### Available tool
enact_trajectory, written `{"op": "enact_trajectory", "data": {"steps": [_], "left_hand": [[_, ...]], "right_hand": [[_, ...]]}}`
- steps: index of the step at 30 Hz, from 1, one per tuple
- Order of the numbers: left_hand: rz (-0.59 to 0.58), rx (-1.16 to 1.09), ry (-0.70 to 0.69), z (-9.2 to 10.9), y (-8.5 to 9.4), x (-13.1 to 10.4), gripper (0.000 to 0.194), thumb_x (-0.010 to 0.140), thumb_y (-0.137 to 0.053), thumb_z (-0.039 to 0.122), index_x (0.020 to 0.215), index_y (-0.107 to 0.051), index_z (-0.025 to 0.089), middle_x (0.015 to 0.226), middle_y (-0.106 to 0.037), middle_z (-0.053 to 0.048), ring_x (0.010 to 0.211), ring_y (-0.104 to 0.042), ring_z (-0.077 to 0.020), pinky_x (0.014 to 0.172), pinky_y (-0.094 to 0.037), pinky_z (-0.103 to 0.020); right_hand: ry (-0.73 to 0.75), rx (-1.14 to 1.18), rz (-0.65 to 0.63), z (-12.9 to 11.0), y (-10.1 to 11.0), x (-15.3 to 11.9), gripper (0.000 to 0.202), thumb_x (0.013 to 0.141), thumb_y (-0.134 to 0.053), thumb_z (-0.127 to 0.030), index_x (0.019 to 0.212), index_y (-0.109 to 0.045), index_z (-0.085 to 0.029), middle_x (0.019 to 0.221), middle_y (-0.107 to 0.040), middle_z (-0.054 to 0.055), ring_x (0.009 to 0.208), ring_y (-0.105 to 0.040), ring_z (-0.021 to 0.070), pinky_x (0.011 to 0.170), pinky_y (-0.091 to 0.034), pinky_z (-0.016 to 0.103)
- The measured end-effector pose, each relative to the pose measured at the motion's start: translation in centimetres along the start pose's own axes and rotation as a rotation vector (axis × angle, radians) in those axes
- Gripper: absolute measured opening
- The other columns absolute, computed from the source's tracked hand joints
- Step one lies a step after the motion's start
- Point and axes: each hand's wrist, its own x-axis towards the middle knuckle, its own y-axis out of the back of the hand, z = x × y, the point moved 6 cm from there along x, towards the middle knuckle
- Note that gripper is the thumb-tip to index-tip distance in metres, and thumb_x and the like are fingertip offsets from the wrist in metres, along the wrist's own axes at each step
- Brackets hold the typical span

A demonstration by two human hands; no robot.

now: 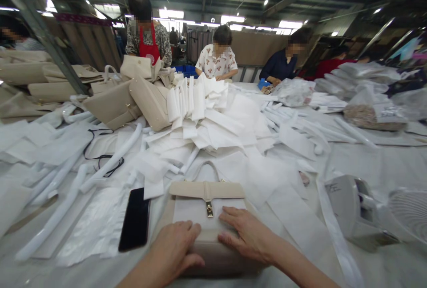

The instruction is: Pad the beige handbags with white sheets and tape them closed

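A beige handbag (207,189) lies in front of me with its top handle pointing away. A gold clasp (209,209) hangs at the middle of its flap. Under the flap, a white sheet (190,210) covers part of the bag's front. My left hand (176,246) rests on the bag's near left part, fingers stretched out and thumb apart. On the right side, my right hand (245,232) lies with spread fingers over the white sheet and the bag. Neither hand grips anything. A black phone (135,219) lies left of the bag.
Beyond the bag is a heap of white paper sheets (213,128). Beige bags (147,101) pile up at the back left. White padding tubes (115,159) lie around. At right stand a tape dispenser (350,208) and a fan (408,212). Several people work across the table.
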Motion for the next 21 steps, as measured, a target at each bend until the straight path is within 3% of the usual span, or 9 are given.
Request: {"op": "enact_trajectory", "data": {"steps": [4,7,13,17,21], "left_hand": [[-0.019,-0.010,-0.020,-0.6,0.2,0.5,0.037,0.075,-0.066,0.051,0.101,-0.059,0.026,0.102,-0.066,-0.006,0.096,-0.062,-0.0296,0.079,-0.043,-0.036],[-0.002,0.014,-0.003,-0.7,0.4,0.5,0.040,0.077,-0.061,0.057,0.098,-0.059,0.023,0.100,-0.066,-0.008,0.093,-0.062,-0.0313,0.076,-0.044,-0.038],[0.026,0.052,0.003,-0.8,0.9,0.7,0.054,0.082,-0.042,0.069,0.092,-0.060,0.019,0.092,-0.068,-0.014,0.084,-0.065,-0.0324,0.071,-0.047,-0.040],[0.024,0.088,0.046,-1.6,1.0,1.1,0.056,0.079,-0.045,0.071,0.090,-0.061,0.019,0.087,-0.070,-0.014,0.081,-0.066,-0.0310,0.071,-0.048,-0.038],[0.042,0.102,0.012,-1.2,0.9,1.1,0.057,0.080,-0.044,0.070,0.091,-0.062,0.017,0.087,-0.069,-0.014,0.080,-0.066,-0.0332,0.071,-0.050,-0.042]], "right_hand": [[-0.059,-0.063,0.075,1.1,0.3,-2.3,0.048,0.079,-0.063,-0.052,0.116,-0.063,-0.021,0.127,-0.057,0.012,0.117,-0.051,0.0295,0.103,-0.035,0.046],[-0.098,-0.057,0.090,2.6,-0.7,-3.3,0.056,0.076,-0.065,-0.056,0.120,-0.062,-0.021,0.127,-0.059,0.012,0.117,-0.052,0.0300,0.102,-0.039,0.045],[-0.104,-0.082,0.154,6.3,-3.0,-1.9,0.054,0.073,-0.063,-0.059,0.114,-0.067,-0.026,0.120,-0.064,0.009,0.110,-0.059,0.0326,0.096,-0.049,0.046],[-0.060,-0.070,0.187,6.9,-3.1,-1.0,0.042,0.073,-0.063,-0.054,0.106,-0.070,-0.029,0.110,-0.069,0.005,0.100,-0.065,0.0298,0.086,-0.055,0.040],[-0.094,-0.108,0.187,6.8,-3.0,-1.0,0.043,0.073,-0.062,-0.056,0.106,-0.069,-0.029,0.110,-0.069,0.005,0.100,-0.065,0.0301,0.086,-0.055,0.041]]}}
